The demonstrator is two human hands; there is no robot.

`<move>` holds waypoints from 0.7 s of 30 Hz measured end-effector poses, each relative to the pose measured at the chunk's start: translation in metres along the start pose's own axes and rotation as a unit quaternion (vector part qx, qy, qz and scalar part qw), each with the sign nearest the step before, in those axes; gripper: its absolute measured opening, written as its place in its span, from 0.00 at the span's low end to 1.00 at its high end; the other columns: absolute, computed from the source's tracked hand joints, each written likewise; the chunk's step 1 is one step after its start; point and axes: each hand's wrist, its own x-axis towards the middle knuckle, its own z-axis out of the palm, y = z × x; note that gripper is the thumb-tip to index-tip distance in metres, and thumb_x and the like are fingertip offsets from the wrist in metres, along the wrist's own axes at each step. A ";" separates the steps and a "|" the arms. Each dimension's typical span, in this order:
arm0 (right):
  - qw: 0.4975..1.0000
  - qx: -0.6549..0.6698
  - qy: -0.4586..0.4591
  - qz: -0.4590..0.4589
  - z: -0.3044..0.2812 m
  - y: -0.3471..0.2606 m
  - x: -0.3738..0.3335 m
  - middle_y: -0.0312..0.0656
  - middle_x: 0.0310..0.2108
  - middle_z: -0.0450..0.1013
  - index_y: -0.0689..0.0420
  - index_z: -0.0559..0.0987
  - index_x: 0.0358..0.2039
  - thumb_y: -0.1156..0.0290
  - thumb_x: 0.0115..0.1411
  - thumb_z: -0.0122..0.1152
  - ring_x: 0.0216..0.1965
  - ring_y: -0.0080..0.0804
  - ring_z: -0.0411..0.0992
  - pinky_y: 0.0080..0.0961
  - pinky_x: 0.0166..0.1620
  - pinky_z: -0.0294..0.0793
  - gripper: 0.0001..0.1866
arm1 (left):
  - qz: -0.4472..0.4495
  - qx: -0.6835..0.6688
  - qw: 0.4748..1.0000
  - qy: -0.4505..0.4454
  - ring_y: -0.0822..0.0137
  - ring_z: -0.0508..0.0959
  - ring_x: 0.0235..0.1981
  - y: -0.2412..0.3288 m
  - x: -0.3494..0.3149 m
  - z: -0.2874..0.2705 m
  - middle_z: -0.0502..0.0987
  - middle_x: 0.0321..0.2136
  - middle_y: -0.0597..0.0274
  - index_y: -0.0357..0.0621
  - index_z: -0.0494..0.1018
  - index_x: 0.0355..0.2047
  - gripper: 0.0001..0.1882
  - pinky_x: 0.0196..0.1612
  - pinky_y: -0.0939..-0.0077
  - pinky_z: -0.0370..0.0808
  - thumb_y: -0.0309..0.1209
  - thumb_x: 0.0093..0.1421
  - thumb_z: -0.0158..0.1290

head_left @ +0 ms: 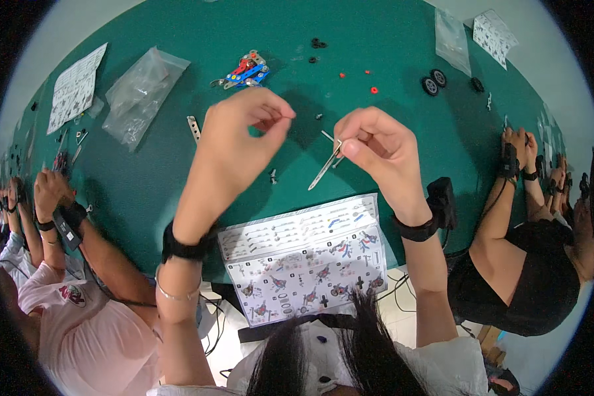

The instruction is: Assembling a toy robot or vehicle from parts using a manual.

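My right hand [383, 142] pinches a thin metal strip [321, 174] between thumb and forefinger, its free end slanting down to the left. A short metal rod or screw shows beside its fingertips. To the left, my left hand [241, 135] is raised above the table, thumb and forefinger pressed together; anything between them is too small to make out. Below and between the hands lies a small metal fastener [273, 176], and another small metal part [319, 117] lies farther off. A perforated metal strip [193, 128] is partly hidden behind my left wrist.
A pile of blue and red perforated pieces [247, 71] lies beyond my left hand. Black wheels [430, 86], small red parts [374, 90] and black rings [318, 43] lie on the green table [277, 26]. An instruction sheet [303, 257] hangs over the near edge. Co-workers sit on both sides.
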 end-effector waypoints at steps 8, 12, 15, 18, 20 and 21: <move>0.996 0.003 -0.048 -0.072 0.004 -0.003 -0.003 0.41 0.35 0.74 0.63 0.77 0.34 0.82 0.53 0.63 0.38 0.26 0.72 0.22 0.43 0.71 0.07 | -0.044 -0.293 0.953 0.066 0.75 0.76 0.33 0.048 -0.030 0.022 0.77 0.31 0.62 0.35 0.75 0.33 0.06 0.38 0.83 0.72 0.19 0.54 0.58; 0.994 -0.008 -0.037 -0.098 0.003 -0.003 -0.003 0.42 0.35 0.74 0.63 0.77 0.34 0.82 0.53 0.63 0.38 0.26 0.72 0.22 0.43 0.71 0.08 | -0.020 -0.278 0.958 0.064 0.74 0.76 0.34 0.046 -0.031 0.024 0.77 0.32 0.61 0.34 0.75 0.34 0.06 0.38 0.83 0.72 0.18 0.54 0.58; 0.994 -0.025 -0.032 -0.098 0.003 -0.004 -0.003 0.42 0.35 0.74 0.63 0.78 0.34 0.81 0.52 0.63 0.38 0.27 0.72 0.23 0.42 0.71 0.07 | -0.007 -0.267 0.961 0.067 0.73 0.76 0.34 0.046 -0.032 0.024 0.77 0.32 0.59 0.34 0.75 0.34 0.07 0.38 0.83 0.72 0.17 0.53 0.58; 0.994 -0.035 -0.030 -0.101 0.003 -0.003 -0.003 0.42 0.34 0.74 0.62 0.78 0.33 0.81 0.52 0.64 0.37 0.28 0.72 0.23 0.42 0.70 0.07 | 0.003 -0.251 0.966 0.065 0.73 0.76 0.34 0.046 -0.033 0.024 0.77 0.33 0.59 0.33 0.75 0.34 0.08 0.38 0.83 0.72 0.17 0.53 0.58; 0.994 -0.036 -0.031 -0.103 0.003 -0.003 -0.003 0.42 0.35 0.73 0.62 0.78 0.33 0.81 0.52 0.64 0.38 0.28 0.71 0.24 0.43 0.70 0.07 | 0.004 -0.252 0.965 0.072 0.74 0.76 0.33 0.047 -0.032 0.025 0.77 0.32 0.59 0.33 0.76 0.35 0.08 0.37 0.83 0.72 0.17 0.53 0.57; 0.994 -0.036 -0.031 -0.102 0.001 -0.002 -0.002 0.42 0.35 0.73 0.62 0.78 0.33 0.81 0.52 0.64 0.38 0.28 0.71 0.24 0.43 0.70 0.07 | 0.002 -0.252 0.965 0.072 0.74 0.76 0.33 0.047 -0.032 0.024 0.77 0.32 0.59 0.33 0.76 0.35 0.08 0.37 0.83 0.72 0.17 0.53 0.57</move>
